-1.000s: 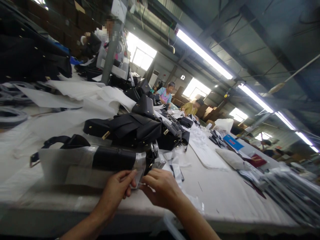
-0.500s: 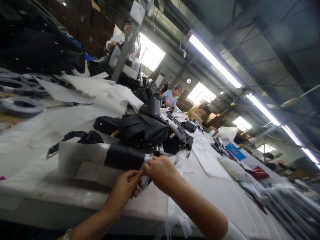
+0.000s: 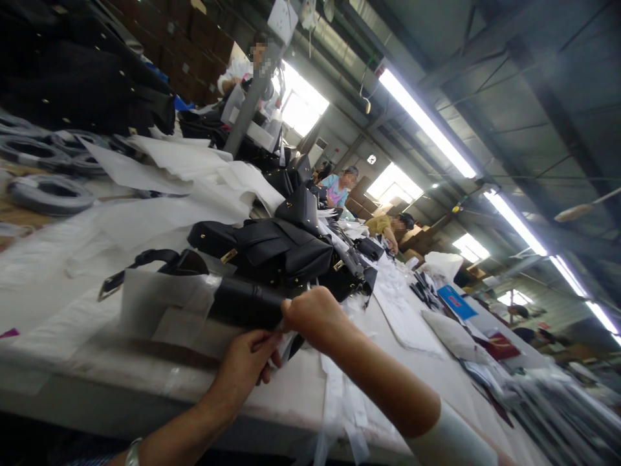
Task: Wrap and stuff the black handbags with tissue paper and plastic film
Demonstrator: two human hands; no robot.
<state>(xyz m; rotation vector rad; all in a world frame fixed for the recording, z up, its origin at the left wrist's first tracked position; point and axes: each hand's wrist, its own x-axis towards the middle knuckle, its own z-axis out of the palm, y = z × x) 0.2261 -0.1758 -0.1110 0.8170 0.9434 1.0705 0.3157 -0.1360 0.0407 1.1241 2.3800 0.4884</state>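
Note:
A black handbag [image 3: 247, 303] lies on its side on the table, its left part covered by a translucent white wrapping sheet [image 3: 167, 298]. A strap with a metal buckle [image 3: 112, 285] sticks out at its left end. At the bag's right end, a pale wrapping strip [image 3: 286, 323] shows between my hands. My left hand [image 3: 255, 356] is closed in a pinch on this strip, below the bag's edge. Just above it, my right hand [image 3: 313, 317] is curled with its fingertips pressed on the strip; its fingers are partly hidden.
Several black bags [image 3: 272, 249] are piled behind. White sheets [image 3: 204, 181] and grey coils [image 3: 51, 194] lie to the left. A metal post [image 3: 250, 107] rises at the back. A blue box [image 3: 456, 301] lies to the right, near long grey bundles [image 3: 548, 408]. Other people work farther back.
My right hand has lifted slightly and turned, its fist now higher over the bag's end. My left hand keeps its pinch. The whole view has shifted a little.

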